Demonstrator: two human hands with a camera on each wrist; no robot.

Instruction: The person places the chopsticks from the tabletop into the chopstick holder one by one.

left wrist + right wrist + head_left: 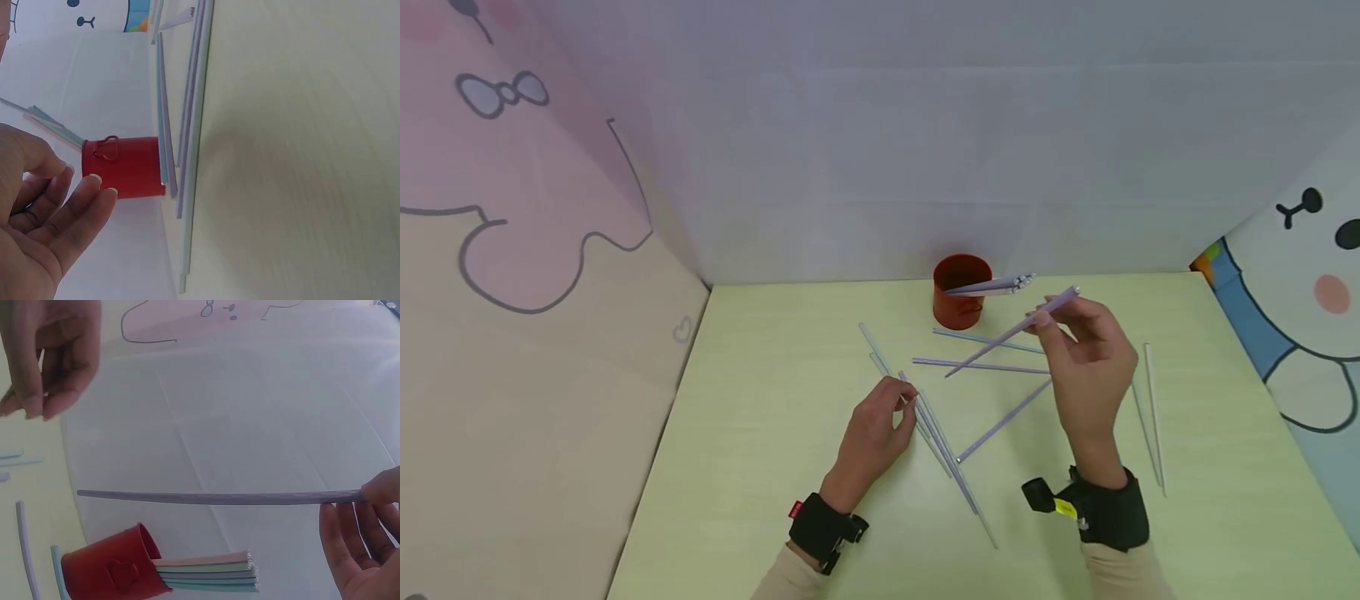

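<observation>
over the pale yellow-green tabletop (pixel 775 358), the left hand (pixel 874 421) hangs loosely bent, holding nothing, near a loose fan of slim lilac and pale green sticks (pixel 199 125). slightly farther, the right hand (pixel 1090 358) pinches a slender, tapering lilac stick (pixel 219 499) by its thicker end, above the table. this looks like gathering; the next move probably calls for aiming the thin end into the small red metal-looking bucket (pixel 112 569), where pastel sticks (pixel 206 575) lean out.
</observation>
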